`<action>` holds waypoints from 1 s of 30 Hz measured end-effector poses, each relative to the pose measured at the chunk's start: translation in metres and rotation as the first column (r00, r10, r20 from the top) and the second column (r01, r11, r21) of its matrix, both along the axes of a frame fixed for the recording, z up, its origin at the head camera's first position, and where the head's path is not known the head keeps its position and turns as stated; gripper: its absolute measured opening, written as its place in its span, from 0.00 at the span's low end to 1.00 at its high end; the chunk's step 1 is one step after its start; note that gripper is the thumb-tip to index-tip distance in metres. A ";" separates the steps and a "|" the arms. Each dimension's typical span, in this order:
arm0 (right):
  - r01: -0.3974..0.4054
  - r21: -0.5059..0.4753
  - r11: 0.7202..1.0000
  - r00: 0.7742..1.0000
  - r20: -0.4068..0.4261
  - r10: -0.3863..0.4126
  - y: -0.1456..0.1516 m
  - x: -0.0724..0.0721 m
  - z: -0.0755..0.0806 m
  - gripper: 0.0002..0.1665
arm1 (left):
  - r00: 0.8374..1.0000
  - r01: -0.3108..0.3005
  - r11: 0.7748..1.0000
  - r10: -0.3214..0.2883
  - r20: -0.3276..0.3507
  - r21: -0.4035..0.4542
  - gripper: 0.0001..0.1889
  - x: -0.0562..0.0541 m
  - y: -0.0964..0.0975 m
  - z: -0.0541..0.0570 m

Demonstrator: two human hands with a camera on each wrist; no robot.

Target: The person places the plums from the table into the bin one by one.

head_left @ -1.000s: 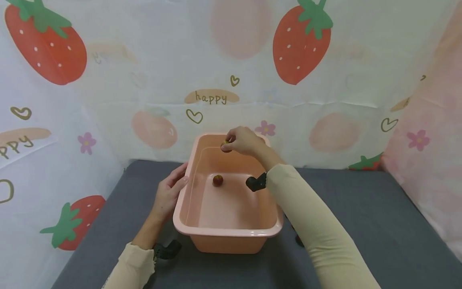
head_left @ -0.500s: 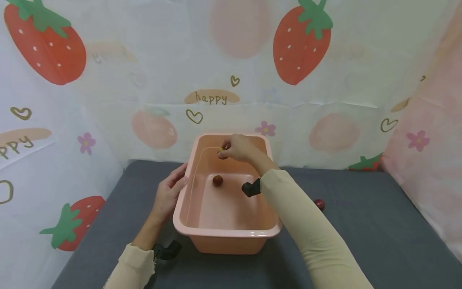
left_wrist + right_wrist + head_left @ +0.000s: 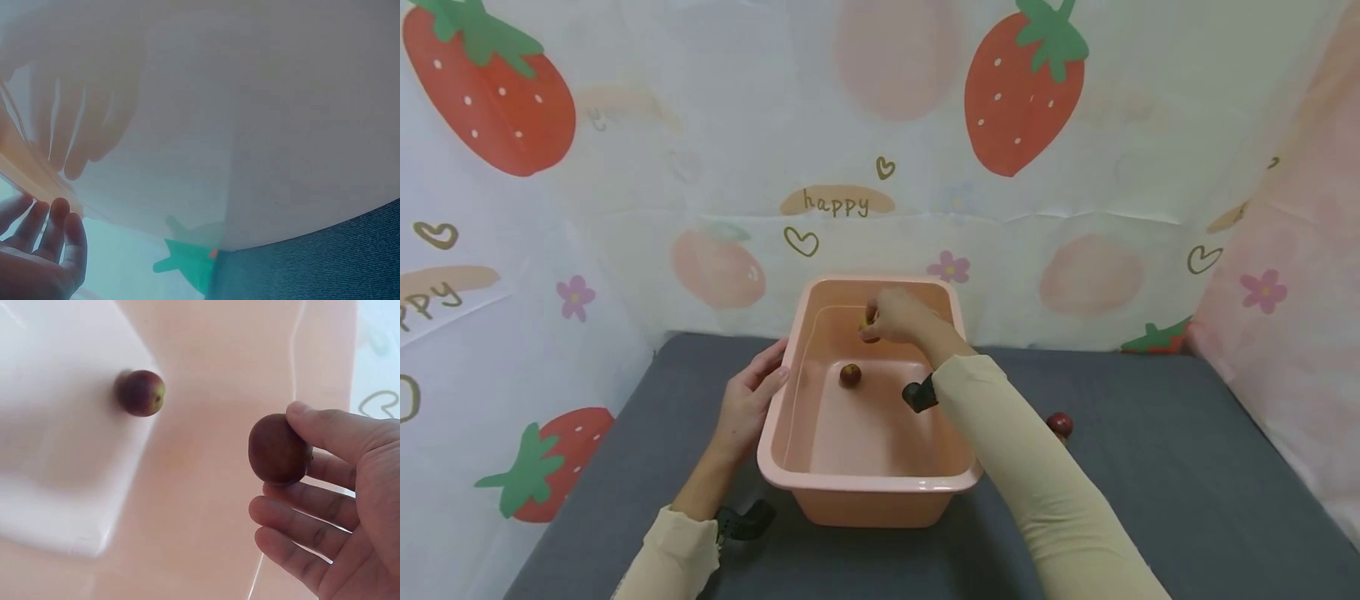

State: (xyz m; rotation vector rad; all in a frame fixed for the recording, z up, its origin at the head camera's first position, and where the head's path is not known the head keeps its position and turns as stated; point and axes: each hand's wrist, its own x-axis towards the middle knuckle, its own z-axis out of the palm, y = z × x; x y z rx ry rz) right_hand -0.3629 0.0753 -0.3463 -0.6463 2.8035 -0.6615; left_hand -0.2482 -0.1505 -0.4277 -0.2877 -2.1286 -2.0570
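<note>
Over the tub (image 3: pixel 872 483), your right grip (image 3: pixel 904 317) pinches a fruit (image 3: pixel 278 450); another fruit (image 3: pixel 142 394) lies inside. Your left grip (image 3: pixel 748 404), fingers relaxed, touches its side.

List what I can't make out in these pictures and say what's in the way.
Head view: most of the held fruit, covered by the right hand.
Head view: whatever lies past the red fruit, behind the right sleeve.
Left wrist view: the inside of the basin, behind its outer wall.
Left wrist view: part of the left hand, cut off by the picture's edge.
</note>
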 end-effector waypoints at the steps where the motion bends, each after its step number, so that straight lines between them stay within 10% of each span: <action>1: -0.002 0.008 1.000 1.000 0.001 0.002 0.000 0.000 0.000 0.07 | 1.000 -0.001 1.000 0.001 -0.001 -0.002 0.26 0.000 0.000 0.000; 30: -0.001 0.087 0.996 1.000 0.029 -0.002 -0.002 0.000 -0.003 0.07 | 1.000 0.009 1.000 -0.009 -0.017 -0.003 0.25 0.000 -0.001 -0.001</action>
